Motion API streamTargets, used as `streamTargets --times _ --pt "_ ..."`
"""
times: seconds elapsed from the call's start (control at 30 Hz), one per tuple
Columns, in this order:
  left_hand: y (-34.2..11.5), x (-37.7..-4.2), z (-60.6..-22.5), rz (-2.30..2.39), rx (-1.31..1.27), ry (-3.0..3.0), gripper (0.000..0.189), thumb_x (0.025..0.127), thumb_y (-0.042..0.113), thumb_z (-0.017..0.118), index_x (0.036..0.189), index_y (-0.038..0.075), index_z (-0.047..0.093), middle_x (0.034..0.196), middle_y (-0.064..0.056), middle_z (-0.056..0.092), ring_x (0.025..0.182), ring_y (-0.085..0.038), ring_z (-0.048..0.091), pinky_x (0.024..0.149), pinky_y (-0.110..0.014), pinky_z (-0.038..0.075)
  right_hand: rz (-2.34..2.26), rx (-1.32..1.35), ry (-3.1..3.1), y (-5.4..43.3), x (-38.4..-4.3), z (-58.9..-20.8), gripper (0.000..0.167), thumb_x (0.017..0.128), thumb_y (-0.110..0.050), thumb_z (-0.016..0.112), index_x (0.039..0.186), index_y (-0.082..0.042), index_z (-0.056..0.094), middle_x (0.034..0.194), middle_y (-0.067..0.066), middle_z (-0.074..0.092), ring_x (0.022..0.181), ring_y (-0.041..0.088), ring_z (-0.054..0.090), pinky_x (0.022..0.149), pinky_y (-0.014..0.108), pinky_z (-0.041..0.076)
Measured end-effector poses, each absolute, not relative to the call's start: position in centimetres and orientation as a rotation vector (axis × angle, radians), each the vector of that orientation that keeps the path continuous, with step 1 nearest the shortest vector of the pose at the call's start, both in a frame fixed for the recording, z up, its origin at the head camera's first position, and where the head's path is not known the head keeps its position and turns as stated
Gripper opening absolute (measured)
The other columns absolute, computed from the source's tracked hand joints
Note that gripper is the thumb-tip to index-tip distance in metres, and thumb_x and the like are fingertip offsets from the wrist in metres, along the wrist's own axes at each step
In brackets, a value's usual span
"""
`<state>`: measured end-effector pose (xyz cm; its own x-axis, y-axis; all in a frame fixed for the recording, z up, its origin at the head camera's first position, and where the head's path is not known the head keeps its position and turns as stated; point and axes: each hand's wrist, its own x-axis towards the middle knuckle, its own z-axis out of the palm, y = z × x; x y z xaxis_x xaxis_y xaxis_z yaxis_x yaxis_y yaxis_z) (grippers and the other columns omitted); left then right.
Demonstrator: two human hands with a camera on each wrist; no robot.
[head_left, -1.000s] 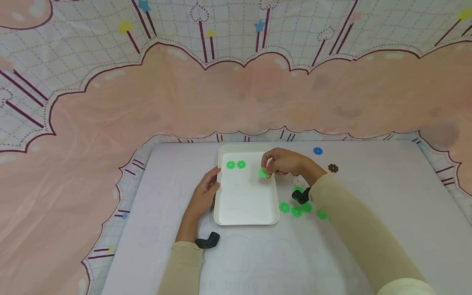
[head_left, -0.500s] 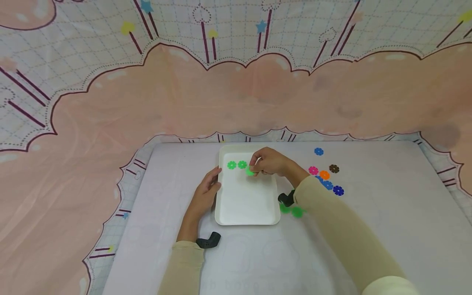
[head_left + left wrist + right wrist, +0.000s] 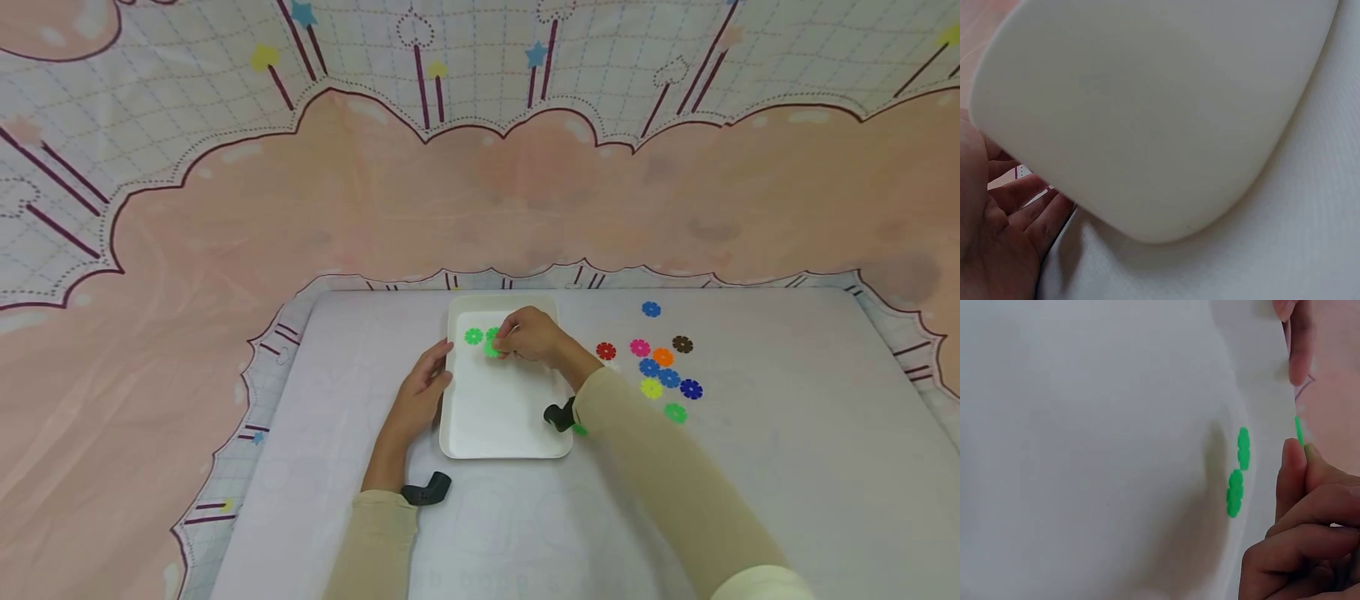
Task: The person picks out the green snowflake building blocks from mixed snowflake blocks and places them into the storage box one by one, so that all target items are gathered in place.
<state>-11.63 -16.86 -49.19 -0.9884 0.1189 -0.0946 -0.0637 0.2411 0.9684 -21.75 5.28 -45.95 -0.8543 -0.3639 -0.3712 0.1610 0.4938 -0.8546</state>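
Note:
A white rectangular tray point(image 3: 504, 417) lies on the table. My left hand point(image 3: 416, 396) rests against its left edge, fingertips and thumb touching the rim; the left wrist view shows its fingers point(image 3: 1044, 219) beside the tray wall. Above the tray's upper part, my right hand point(image 3: 531, 335) pinches a green notched flower-shaped disc point(image 3: 491, 349) between thumb and finger. In the right wrist view that held disc point(image 3: 1299, 430) appears edge-on. Two more green discs lie side by side inside the tray: the left one point(image 3: 473, 337) shows whole, the right one point(image 3: 1234, 494) is partly covered in the head view.
Right of the tray lie several loose discs: red point(image 3: 606, 351), pink point(image 3: 640, 347), brown point(image 3: 682, 344), orange point(image 3: 663, 357), yellow point(image 3: 652, 388), green point(image 3: 676, 413) and blue point(image 3: 651, 309). My right sleeve point(image 3: 645, 450) hides part of that area, with a green disc peeking out.
My right hand has moved left over the tray with the pinched green disc, from the right rim to near the two lying discs. More loose discs now show. The left hand stays put.

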Motion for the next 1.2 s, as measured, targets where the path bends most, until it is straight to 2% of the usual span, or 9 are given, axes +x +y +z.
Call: streamTargets --times 0.17,0.3,0.67,0.87,1.2 --pt "-16.7 -11.2 -48.3 1.866 0.070 2.339 0.049 0.105 0.002 0.046 0.154 0.003 0.042 0.167 -0.007 0.031 0.154 -0.030 0.031 0.124 -0.052 0.030 -1.336 -0.125 2.291 4.5 -21.5 -46.5 0.018 0.088 -0.016 0.080 0.080 -0.005 0.068 0.076 0.005 0.074 0.064 0.012 0.053 0.056 0.021 0.041" --pt "-16.7 -11.3 -48.4 1.865 0.068 2.335 0.049 0.105 0.003 0.047 0.154 0.003 0.041 0.168 -0.007 0.030 0.154 -0.030 0.031 0.124 -0.051 0.030 -1.309 -0.074 2.324 4.0 -21.4 -46.7 0.022 0.088 -0.020 0.081 0.077 -0.006 0.069 0.073 0.002 0.073 0.062 0.012 0.052 0.056 0.022 0.041" --pt "-16.7 -11.3 -48.5 1.867 0.068 2.340 0.049 0.105 0.004 0.047 0.154 0.004 0.042 0.167 -0.006 0.031 0.154 -0.029 0.031 0.124 -0.050 0.031 -1.341 0.029 2.295 2.9 -21.6 -47.9 0.017 0.085 -0.019 0.083 0.080 -0.008 0.071 0.065 -0.002 0.071 0.051 0.006 0.054 0.046 0.020 0.035" --pt "-16.7 -11.4 -48.7 1.862 0.068 2.348 0.049 0.106 0.004 0.047 0.154 0.004 0.042 0.167 -0.006 0.031 0.154 -0.030 0.031 0.123 -0.050 0.032 -1.324 0.070 2.302 2.4 -21.7 -48.4 0.019 0.086 -0.019 0.083 0.080 -0.007 0.070 0.068 0.001 0.074 0.051 0.007 0.056 0.047 0.020 0.036" --pt "-16.7 -11.5 -48.9 1.840 0.057 2.374 0.049 0.105 0.004 0.048 0.153 0.004 0.043 0.167 -0.006 0.032 0.154 -0.030 0.032 0.124 -0.050 0.031 -1.277 0.113 2.345 2.0 -21.8 -49.4 0.019 0.086 -0.024 0.084 0.082 -0.009 0.073 0.069 -0.001 0.075 0.051 0.007 0.056 0.048 0.020 0.036"
